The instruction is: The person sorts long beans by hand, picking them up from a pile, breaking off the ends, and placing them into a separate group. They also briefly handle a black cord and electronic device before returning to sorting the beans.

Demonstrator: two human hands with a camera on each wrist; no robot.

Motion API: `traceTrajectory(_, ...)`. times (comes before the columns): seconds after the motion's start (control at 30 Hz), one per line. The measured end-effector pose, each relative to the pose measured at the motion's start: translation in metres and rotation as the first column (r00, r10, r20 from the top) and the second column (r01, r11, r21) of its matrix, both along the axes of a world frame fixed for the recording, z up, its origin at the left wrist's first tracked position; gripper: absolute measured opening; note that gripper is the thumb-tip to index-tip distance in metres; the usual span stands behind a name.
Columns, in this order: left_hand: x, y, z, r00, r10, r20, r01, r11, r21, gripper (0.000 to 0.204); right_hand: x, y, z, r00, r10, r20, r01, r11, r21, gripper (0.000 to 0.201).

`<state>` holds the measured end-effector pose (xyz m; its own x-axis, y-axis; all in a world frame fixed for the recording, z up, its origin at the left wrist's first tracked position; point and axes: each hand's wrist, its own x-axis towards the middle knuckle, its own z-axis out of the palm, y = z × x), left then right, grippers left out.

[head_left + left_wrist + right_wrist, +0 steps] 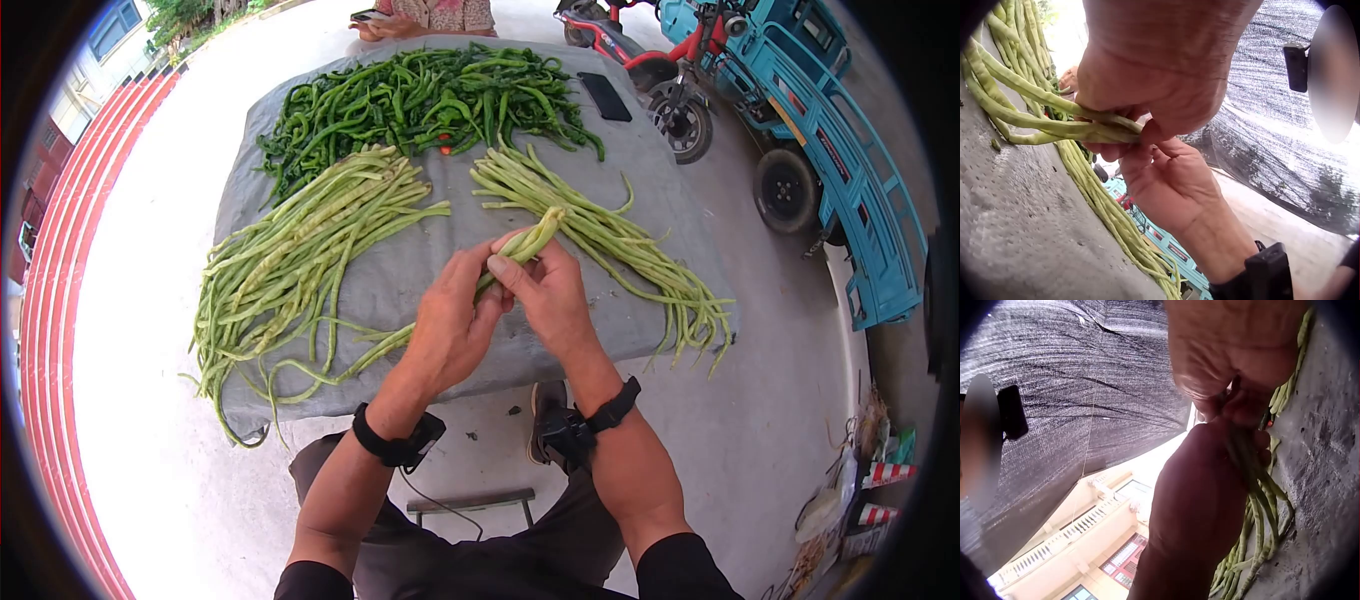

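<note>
Both hands hold a small bunch of long green beans [535, 238] over the near side of the cloth-covered table. My left hand [455, 315] grips the bunch from the left, and the bean tails [1029, 122] trail out of it onto the cloth. Close against it, my right hand [548, 295] pinches the bunch nearer its upper ends, thumb on top. A large pile of long beans [290, 255] lies left of the hands. A smaller bundle of long beans [610, 230] lies to the right, pointing toward the near right corner.
A wide heap of green peppers [420, 95] covers the far part of the grey cloth [400, 270], with a black phone [604, 96] beside it. Across the table, a person [430, 15] holds a phone. A red scooter [680, 60] and blue cargo tricycle [830, 150] stand right.
</note>
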<state>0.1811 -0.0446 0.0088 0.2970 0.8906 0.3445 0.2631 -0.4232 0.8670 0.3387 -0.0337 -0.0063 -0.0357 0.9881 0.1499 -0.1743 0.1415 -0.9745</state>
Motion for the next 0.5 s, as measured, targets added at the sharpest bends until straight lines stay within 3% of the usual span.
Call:
traceTrajectory(0.17, 0.005, 0.0, 0.005, 0.999, -0.002, -0.045, -0.001, 0.998, -0.07, 0.04, 0.001, -0.002, 0.0, 0.997, -0.065, 0.051, 0.065, 0.998, 0.003, 0.016)
traceTrajectory(0.27, 0.005, 0.002, -0.003, 0.984, 0.01, -0.179, -0.007, 1.0, 0.015, 0.033, 0.003, 0.0, -0.006, 0.99, -0.095, 0.105, 0.09, 0.995, 0.054, 0.018)
traceTrajectory(0.5, 0.004, 0.006, -0.011, 0.981, 0.02, -0.192, -0.011, 0.999, 0.044, 0.019, 0.001, 0.0, -0.008, 0.94, -0.21, 0.269, 0.158, 0.966, 0.204, 0.026)
